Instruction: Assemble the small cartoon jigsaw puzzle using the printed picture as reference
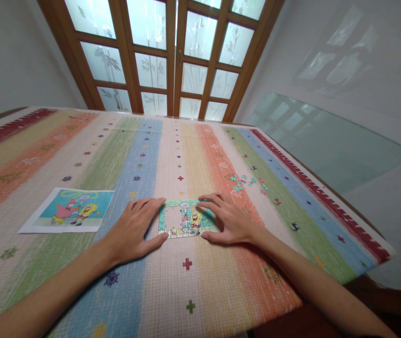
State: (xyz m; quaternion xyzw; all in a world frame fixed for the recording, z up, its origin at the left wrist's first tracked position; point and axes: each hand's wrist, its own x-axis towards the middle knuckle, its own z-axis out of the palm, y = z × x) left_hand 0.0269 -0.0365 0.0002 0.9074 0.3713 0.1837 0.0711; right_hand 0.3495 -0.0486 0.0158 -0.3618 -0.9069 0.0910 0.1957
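Observation:
A small, partly assembled cartoon jigsaw puzzle [186,218] lies flat on the striped tablecloth [172,291], with an unfilled gap in its left half. My left hand [135,230] lies flat against the puzzle's left edge, fingers stretched out, thumb along the bottom left corner. On the puzzle's right edge rests my right hand [226,218], fingers spread and touching the pieces. Neither hand holds anything.
A printed reference picture [70,210] of the same cartoon lies to the left. Several loose puzzle pieces [247,182] are scattered behind my right hand. A glass tabletop [327,145] leans against the right wall. Wooden doors with frosted panes [172,56] stand beyond the table.

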